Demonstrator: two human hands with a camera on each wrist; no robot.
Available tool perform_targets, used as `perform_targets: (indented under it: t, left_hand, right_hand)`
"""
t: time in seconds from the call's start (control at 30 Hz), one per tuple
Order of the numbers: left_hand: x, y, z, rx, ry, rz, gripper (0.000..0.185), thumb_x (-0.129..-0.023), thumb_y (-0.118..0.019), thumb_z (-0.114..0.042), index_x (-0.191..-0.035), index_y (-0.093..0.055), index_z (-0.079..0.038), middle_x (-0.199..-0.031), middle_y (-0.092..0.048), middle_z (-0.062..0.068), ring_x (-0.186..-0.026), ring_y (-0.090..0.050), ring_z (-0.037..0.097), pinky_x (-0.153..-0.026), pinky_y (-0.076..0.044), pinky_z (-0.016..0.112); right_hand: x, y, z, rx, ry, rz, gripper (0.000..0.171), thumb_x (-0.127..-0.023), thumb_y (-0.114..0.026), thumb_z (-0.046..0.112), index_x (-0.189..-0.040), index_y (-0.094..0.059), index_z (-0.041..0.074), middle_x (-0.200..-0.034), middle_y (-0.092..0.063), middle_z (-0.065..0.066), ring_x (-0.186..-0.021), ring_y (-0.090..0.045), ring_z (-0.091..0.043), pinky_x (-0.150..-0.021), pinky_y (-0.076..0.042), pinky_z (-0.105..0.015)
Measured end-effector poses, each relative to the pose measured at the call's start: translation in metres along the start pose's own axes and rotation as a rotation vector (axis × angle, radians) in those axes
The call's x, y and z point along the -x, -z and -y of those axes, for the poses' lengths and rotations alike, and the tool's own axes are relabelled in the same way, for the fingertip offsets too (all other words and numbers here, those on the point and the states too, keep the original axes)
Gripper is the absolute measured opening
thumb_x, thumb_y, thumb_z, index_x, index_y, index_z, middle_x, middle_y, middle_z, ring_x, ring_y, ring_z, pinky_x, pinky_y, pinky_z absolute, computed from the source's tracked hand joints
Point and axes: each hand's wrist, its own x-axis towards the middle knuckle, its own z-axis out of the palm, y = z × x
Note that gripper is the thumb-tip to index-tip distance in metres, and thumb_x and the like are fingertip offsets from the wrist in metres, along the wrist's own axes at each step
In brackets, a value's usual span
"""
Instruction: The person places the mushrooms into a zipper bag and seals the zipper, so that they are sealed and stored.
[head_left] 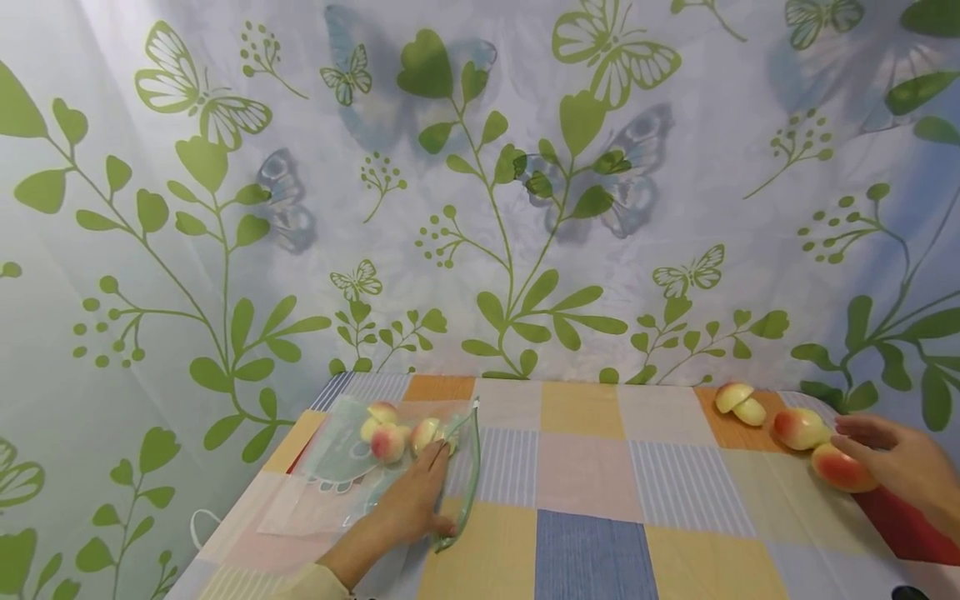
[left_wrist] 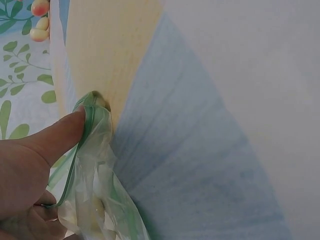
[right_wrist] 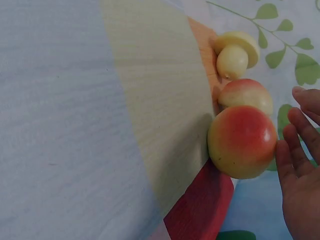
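We are pinning the clear plastic bag [head_left: 352, 467] flat on the worktop [head_left: 585, 500] with our left hand [head_left: 408, 504], the thumb [left_wrist: 55, 137] hooking its green-edged mouth [left_wrist: 90, 115] and lifting that rim slightly. Several peach-coloured fruit pieces [head_left: 393, 435] are already sitting inside the bag near its far end. Our right hand [head_left: 896, 462] is resting at the worktop's right edge with its fingers [right_wrist: 295, 165] straight and relaxed, touching or nearly touching the nearest fruit piece [right_wrist: 242, 141] from the side; it is gripping nothing yet.

The main risk, as we are judging it, is that this fruit piece is lying right at the worktop's edge, so a nudge from straight fingers could be rolling it off rather than into the palm. The bag's film is thin and limp, so its mouth may be collapsing if the thumb slips, and the pieces inside could be spilling out if the bag is tugged.

The nearest fruit piece is looking round and smooth, red-orange fading to yellow-green, with a glossy skin. Just beyond it a second similar piece [right_wrist: 246, 95] is lying, and farther along a pale mushroom-shaped piece [right_wrist: 235, 52], all in a line along the right side of the checked cloth [head_left: 525, 467].
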Motion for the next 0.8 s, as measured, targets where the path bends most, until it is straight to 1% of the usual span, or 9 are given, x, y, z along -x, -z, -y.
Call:
perform_targets:
  t: [0.07,0.23,0.37,0.47,0.6,0.7,0.8]
  left_hand:
    - [-0.001,-0.001,0.001,0.000,0.001,-0.002,0.111,-0.058,-0.086,-0.038,-0.140,-0.027,0.010,-0.143,-0.028,0.025,-0.133,-0.024,0.035,-0.106,-0.025,0.043]
    - [0.000,0.000,0.000,0.005,0.002,0.006,0.112,-0.059,-0.085,-0.039,-0.140,-0.025,0.010,-0.144,-0.027,0.025,-0.133,-0.023,0.036,-0.106,-0.025,0.044]
    - [0.000,0.001,0.000,0.009,0.004,0.009,0.112,-0.059,-0.085,-0.039,-0.141,-0.025,0.009,-0.144,-0.027,0.025,-0.133,-0.023,0.036,-0.106,-0.025,0.044]
    - [0.001,0.001,0.000,0.014,0.002,0.003,0.112,-0.059,-0.085,-0.039,-0.141,-0.025,0.009,-0.144,-0.027,0.025,-0.133,-0.024,0.036,-0.106,-0.025,0.044]
    - [0.001,0.000,0.000,0.010,-0.023,-0.006,0.111,-0.059,-0.085,-0.037,-0.139,-0.026,0.011,-0.143,-0.028,0.027,-0.132,-0.024,0.038,-0.106,-0.025,0.046]
    - [0.002,0.000,0.000,0.004,-0.040,-0.013,0.110,-0.059,-0.085,-0.036,-0.138,-0.026,0.012,-0.142,-0.028,0.028,-0.132,-0.024,0.040,-0.105,-0.025,0.047]
    - [0.002,0.001,0.000,0.010,-0.039,-0.020,0.110,-0.059,-0.085,-0.035,-0.139,-0.026,0.012,-0.142,-0.028,0.028,-0.132,-0.024,0.039,-0.106,-0.025,0.046]
  right_hand:
    - [0.000,0.003,-0.003,0.014,-0.004,0.003,0.074,-0.088,-0.057,0.048,-0.124,-0.042,-0.015,-0.116,-0.044,-0.040,-0.100,-0.041,-0.052,-0.066,-0.042,-0.054]
    - [0.000,0.005,-0.013,0.022,-0.021,0.062,0.074,-0.088,-0.056,0.048,-0.125,-0.040,-0.014,-0.118,-0.043,-0.041,-0.101,-0.040,-0.052,-0.068,-0.042,-0.053]
    - [0.001,0.004,-0.019,0.025,-0.053,0.101,0.081,-0.087,-0.055,0.053,-0.125,-0.038,-0.016,-0.119,-0.040,-0.042,-0.103,-0.039,-0.054,-0.071,-0.041,-0.055]
    - [0.002,0.005,-0.023,0.037,-0.066,0.150,0.085,-0.087,-0.052,0.056,-0.128,-0.035,-0.017,-0.123,-0.033,-0.045,-0.103,-0.036,-0.058,-0.071,-0.042,-0.057]
    - [0.004,0.005,-0.025,0.040,-0.131,0.208,0.089,-0.088,-0.047,0.059,-0.132,-0.028,-0.016,-0.126,-0.024,-0.047,-0.104,-0.034,-0.060,-0.070,-0.044,-0.056]
    - [0.003,0.003,-0.026,0.048,-0.197,0.210,0.093,-0.085,-0.048,0.062,-0.132,-0.027,-0.016,-0.125,-0.027,-0.046,-0.104,-0.035,-0.058,-0.072,-0.043,-0.056]
    - [0.004,0.003,-0.027,0.067,-0.202,0.209,0.093,-0.085,-0.050,0.062,-0.131,-0.029,-0.016,-0.123,-0.030,-0.046,-0.104,-0.036,-0.058,-0.073,-0.042,-0.057]
